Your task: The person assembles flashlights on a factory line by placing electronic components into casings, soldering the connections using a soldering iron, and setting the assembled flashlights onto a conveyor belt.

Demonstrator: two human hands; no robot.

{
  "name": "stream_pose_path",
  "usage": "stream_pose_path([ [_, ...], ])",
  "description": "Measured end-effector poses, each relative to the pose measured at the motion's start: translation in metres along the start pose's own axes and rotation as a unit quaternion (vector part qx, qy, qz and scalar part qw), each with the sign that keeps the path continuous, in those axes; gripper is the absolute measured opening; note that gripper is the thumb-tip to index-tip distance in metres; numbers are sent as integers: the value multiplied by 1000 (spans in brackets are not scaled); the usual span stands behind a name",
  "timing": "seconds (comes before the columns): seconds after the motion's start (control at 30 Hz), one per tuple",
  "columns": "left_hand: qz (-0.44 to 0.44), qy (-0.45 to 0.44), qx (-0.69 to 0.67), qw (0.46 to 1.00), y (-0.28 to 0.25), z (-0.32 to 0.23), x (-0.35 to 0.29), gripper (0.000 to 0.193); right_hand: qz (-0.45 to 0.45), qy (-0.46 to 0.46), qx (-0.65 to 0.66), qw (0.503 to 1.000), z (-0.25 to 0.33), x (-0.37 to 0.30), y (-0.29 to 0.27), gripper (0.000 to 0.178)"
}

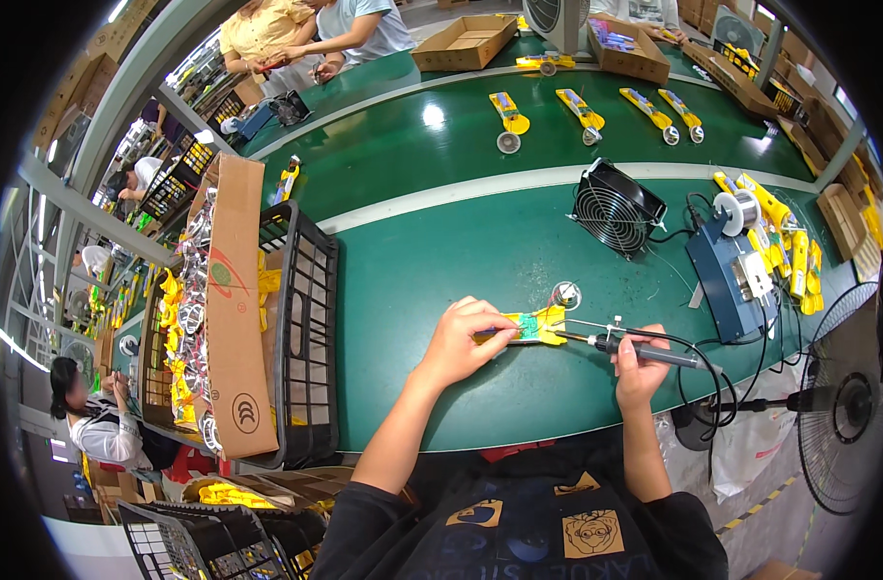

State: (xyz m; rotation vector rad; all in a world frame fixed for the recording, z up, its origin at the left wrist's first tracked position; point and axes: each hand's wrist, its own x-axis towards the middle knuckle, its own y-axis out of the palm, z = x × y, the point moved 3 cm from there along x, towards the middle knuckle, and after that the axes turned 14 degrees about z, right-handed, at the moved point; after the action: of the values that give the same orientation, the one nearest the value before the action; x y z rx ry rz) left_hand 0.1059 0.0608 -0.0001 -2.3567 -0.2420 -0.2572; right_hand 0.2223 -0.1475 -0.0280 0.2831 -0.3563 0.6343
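My left hand (464,340) pinches a small yellow plastic part with a green circuit board (532,328) and holds it flat on the green table (432,261). My right hand (639,367) grips a black soldering iron (645,351) like a pen. Its tip points left and meets the right end of the yellow part. A thin wire loops above the iron. A small round silver disc (564,294) lies just beyond the part.
A black fan (614,207) stands behind, a blue soldering station (730,274) with a solder spool (735,211) to the right, beside stacked yellow parts (794,253). A black crate (301,338) with a cardboard box sits left. More yellow parts ride the far belt; other people work beyond.
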Motion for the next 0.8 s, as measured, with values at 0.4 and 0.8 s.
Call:
stream_pose_path([
  [0.4,35,15,99,994,6,-1,-3,9,21,37,-1,999,-11,3,11,11],
  [0.8,39,17,113,993,6,-2,-2,7,39,49,-6,998,-14,4,13,8],
])
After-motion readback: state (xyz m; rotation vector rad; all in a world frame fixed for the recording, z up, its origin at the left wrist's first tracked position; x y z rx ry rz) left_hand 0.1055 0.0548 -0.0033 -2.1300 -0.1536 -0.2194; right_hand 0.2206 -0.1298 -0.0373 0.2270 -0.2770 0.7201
